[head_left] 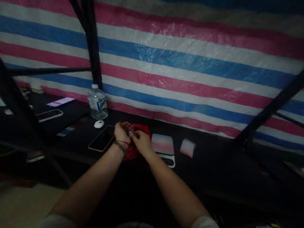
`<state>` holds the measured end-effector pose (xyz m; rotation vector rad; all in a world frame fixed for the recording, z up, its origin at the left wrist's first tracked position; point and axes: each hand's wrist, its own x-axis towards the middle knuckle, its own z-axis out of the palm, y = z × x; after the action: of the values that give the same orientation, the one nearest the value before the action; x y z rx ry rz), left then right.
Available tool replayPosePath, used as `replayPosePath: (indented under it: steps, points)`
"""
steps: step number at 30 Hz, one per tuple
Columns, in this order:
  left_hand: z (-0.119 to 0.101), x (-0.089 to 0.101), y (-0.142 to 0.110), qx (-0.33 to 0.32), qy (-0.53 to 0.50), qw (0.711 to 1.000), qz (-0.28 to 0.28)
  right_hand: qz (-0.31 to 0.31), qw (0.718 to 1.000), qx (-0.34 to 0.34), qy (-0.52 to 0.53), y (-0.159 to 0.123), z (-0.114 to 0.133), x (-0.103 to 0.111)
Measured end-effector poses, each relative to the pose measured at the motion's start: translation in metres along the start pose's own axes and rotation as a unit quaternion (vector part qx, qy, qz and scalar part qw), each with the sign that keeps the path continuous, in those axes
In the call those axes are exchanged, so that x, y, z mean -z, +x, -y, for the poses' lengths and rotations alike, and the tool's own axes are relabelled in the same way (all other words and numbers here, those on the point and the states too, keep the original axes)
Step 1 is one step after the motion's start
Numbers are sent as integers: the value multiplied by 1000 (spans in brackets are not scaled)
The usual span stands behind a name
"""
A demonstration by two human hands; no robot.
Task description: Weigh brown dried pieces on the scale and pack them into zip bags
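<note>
My left hand [122, 132] is cupped palm up, with a beaded bracelet and a red string at the wrist. Something small and brownish lies in its palm, too dark to name. My right hand [142, 142] reaches over that palm, its fingers closed in a pinch on a small shiny piece whose kind I cannot make out. Beneath both hands spreads a red plastic bag [133, 154], partly covered by them. Just right of my right hand sits a small white digital scale [173, 161] with a pale, pinkish top plate. Farther right lies a small white and pink packet [188, 148].
A phone [102, 138], a white oval item [99, 124] and a clear plastic bottle [97, 103] stand or lie left of my hands. More phones [50, 115] are at the far left. Dark metal posts [91, 35] rise on both sides, before a striped plastic sheet [180, 55].
</note>
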<state>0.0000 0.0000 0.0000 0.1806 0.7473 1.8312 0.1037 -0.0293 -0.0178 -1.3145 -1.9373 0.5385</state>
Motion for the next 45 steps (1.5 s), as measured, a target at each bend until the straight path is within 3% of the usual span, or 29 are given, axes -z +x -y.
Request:
replayPosePath:
  steps: [6,11,22,27,33,38,45]
  points:
    - [10,-3,5,41,90,993,63,49,999,-18,-9,12,-10,11]
    - [11,-4,10,28,156,981,110,54,998,-38,-21,20,-6,14]
    - [16,-4,15,-84,268,955,100,56,997,-40,32,27,-13,4]
    - [15,-5,13,-131,322,933,92,44,999,-1,17,26,-11,8]
    - [14,-5,11,-86,375,911,149,41,999,7,4,24,-9,11]
    - [9,-4,11,-22,309,934,179,41,998,-8,40,23,-14,5]
    - [4,-5,8,-19,291,941,170,11,998,-20,66,19,-24,1]
